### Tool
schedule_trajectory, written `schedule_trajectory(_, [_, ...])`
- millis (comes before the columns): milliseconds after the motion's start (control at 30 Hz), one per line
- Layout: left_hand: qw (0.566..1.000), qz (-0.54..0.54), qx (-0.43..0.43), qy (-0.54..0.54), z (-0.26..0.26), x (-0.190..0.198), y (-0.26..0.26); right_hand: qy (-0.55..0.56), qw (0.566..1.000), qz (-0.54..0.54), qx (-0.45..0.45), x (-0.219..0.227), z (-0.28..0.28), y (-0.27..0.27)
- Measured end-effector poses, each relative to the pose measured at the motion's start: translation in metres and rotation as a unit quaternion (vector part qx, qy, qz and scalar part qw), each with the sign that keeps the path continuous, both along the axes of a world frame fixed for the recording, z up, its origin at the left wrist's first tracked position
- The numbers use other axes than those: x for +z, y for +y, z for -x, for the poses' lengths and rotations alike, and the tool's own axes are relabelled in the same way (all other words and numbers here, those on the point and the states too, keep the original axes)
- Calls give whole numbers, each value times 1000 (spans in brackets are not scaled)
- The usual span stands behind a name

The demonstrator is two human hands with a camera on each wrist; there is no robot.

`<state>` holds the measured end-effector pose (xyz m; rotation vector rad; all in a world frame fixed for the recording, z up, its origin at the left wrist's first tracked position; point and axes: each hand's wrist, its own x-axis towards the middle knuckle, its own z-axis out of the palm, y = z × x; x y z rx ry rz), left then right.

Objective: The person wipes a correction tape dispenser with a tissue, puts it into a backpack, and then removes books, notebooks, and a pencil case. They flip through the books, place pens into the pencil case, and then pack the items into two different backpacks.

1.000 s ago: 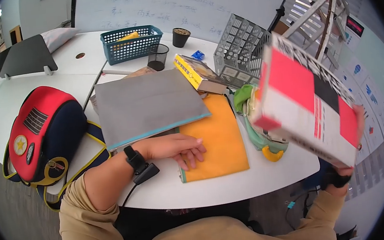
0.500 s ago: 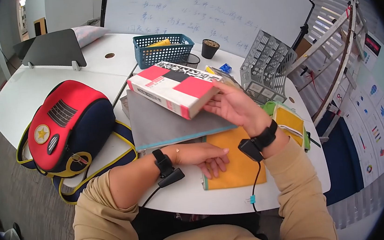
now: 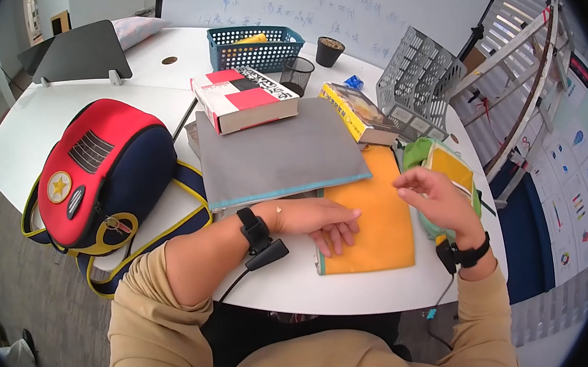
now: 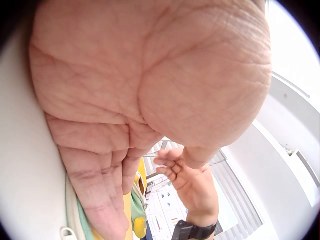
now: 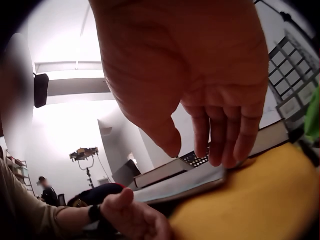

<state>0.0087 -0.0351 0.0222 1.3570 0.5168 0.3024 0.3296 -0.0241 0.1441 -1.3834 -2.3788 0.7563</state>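
Note:
My left hand (image 3: 315, 217) rests with relaxed fingers at the left edge of an orange zip pouch (image 3: 381, 228), holding nothing. In the right wrist view, my right hand (image 5: 200, 85) hangs over the pouch with loosely bent fingers and nothing in them. From the head view, that hand is beside a green and yellow bag (image 3: 450, 167), partly overlapping it. A thick red, white and black book (image 3: 246, 106) lies on the far left part of a grey folder (image 3: 281, 160) with a light blue edge. A yellow-spined book (image 3: 358, 112) lies at the folder's right.
A red and navy backpack (image 3: 110, 170) sits on the left. Toward the back stand a teal basket (image 3: 251, 52), a black mesh cup (image 3: 298, 75), a small dark pot (image 3: 329, 51) and a grey perforated rack (image 3: 419, 73). A ladder (image 3: 535, 93) leans beyond the right side.
The red and white book was carried left by my right hand, set down on the grey folder and let go. That hand has drawn back right; my left hand stays at the pouch.

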Motion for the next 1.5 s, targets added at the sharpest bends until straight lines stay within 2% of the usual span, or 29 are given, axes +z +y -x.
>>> schedule_trajectory(100, [1000,-5,4,1,-1,0,0,-124,988,-68,-68,-13,-42,-22])
schedule_trajectory(200, [1000,-1,1,1,-2,0,1,-231,949,-213,-13,-54,-109,-24])
schedule_trajectory(300, [1000,-3,0,4,-1,3,-1,-174,969,-167,-63,-59,-139,-23])
schedule_trajectory(433, [1000,4,-6,1,-2,0,1,-202,958,-162,-121,-58,-166,-21])
schedule_trajectory(500, [1000,7,-3,0,-3,-1,1,-206,952,-196,-113,-61,-160,-15])
schedule_trajectory(533, [1000,4,-3,1,-3,0,1,-209,948,-214,-107,-54,-142,-15])
schedule_trajectory(567, [1000,2,-3,2,-2,2,0,-119,963,-231,-76,-49,-119,-15])
schedule_trajectory(600, [1000,1,-3,4,-2,2,-1,-28,968,-245,-45,-34,-71,-23])
schedule_trajectory(667, [1000,1,3,0,-3,0,-1,25,968,-248,33,-22,-5,-37])
schedule_trajectory(800, [999,-22,-28,7,7,-3,1,88,928,-268,241,-16,106,-52])
schedule_trajectory(867, [964,-253,24,-72,20,-47,12,98,927,-252,259,-26,143,-50])
schedule_trajectory(933, [932,-353,49,-64,22,-38,5,92,929,-232,273,-35,159,-42])
schedule_trajectory(1033, [944,-324,45,28,22,-23,1,65,938,-200,277,-40,170,-35])
schedule_trajectory(1067, [946,-320,39,27,24,-25,1,59,942,-189,271,-38,171,-37])
schedule_trajectory(1133, [956,-279,67,-53,27,-41,5,51,941,-200,270,-37,171,-39])
schedule_trajectory(1167, [957,-240,100,-130,31,-66,8,51,934,-222,274,-40,172,-40])
schedule_trajectory(1267, [964,-84,142,-207,43,-164,40,59,917,-270,289,-39,171,-48])
schedule_trajectory(1300, [962,-127,134,-201,44,-169,45,64,911,-283,295,-38,170,-51])
schedule_trajectory(1333, [952,-235,101,-170,38,-142,42,78,912,-254,312,-36,167,-55])
schedule_trajectory(1400, [890,-441,48,-108,20,-87,32,107,911,-192,351,-30,151,-65])
schedule_trajectory(1433, [866,-490,29,-91,15,-64,24,86,911,-94,393,-25,141,-71])
schedule_trajectory(1467, [941,-333,5,-53,8,-36,13,64,901,4,430,-18,128,-76])
schedule_trajectory(1500, [986,-168,13,-12,2,-8,1,43,881,99,460,-10,115,-84])
